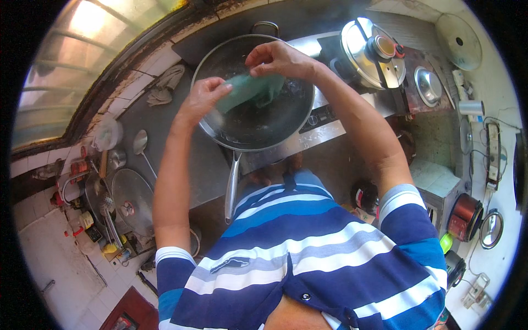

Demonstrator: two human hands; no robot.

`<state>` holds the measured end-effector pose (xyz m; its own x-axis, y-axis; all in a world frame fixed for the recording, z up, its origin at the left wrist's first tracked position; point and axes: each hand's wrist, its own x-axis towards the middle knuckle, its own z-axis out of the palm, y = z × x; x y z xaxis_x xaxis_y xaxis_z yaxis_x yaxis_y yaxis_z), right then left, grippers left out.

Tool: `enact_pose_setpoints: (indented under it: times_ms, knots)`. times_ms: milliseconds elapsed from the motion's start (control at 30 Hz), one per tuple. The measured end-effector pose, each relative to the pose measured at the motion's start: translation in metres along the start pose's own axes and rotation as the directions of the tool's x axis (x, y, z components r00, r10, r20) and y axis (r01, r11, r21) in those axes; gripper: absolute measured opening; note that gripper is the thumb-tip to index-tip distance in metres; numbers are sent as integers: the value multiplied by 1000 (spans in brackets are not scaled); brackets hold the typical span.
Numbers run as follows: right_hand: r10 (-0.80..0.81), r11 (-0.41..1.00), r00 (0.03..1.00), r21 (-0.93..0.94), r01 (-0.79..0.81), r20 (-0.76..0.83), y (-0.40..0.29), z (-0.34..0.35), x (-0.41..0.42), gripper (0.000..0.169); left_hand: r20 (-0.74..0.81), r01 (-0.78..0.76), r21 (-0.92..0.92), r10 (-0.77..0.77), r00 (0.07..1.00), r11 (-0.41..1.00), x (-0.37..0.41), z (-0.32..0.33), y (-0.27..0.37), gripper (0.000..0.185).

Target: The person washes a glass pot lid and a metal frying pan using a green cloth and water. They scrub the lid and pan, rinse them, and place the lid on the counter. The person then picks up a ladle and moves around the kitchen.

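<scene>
Between my two hands stretches a thin green sheet (pixel 243 93), blurred, so I cannot tell whether it is cloth or plastic. My left hand (pixel 204 98) pinches its near left end between thumb and fingers. Fingers of my right hand (pixel 280 61) hold its upper right part, and a loose piece hangs down from there. Both hands are above a large dark wok (pixel 260 128) on the cooktop. The wok's steel handle (pixel 233 187) points towards me, and a loop handle (pixel 266 28) stands at its far side. Whitish marks show on the wok's inner surface.
A pressure cooker (pixel 359 62) stands right of the wok, with a metal bowl (pixel 429 86) beyond it. On the left counter lie a ladle (pixel 140 142), a crumpled rag (pixel 165 84) and a glass lid (pixel 132 202). A barred window (pixel 78 62) is at upper left.
</scene>
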<state>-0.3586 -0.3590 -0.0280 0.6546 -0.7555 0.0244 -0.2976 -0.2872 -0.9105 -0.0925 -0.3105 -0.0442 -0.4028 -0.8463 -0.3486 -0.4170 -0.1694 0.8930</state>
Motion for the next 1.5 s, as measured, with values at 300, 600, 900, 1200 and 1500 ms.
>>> enact_pose_setpoints:
  times_ms: [300,600,900,1200,1500]
  knots:
    - [225,679,969,-729,-80,103,31,-24,-10,33,-317,-45,-22,35,948,999,-13,-18,8,20]
    - [157,986,977,-32,-164,-147,37,-54,-27,21,-322,-109,-63,84,943,992,-26,-30,23,25]
    - [172,975,952,184,-127,-253,1,-58,-30,31,-416,-213,-199,114,902,957,-22,-24,21,18]
    - [127,959,945,281,-40,-300,7,-35,-24,23,-412,-84,-249,-27,911,965,-11,2,32,15]
    - [162,962,937,261,-80,-310,5,-19,-22,20,-366,-331,-4,307,879,944,4,11,27,23]
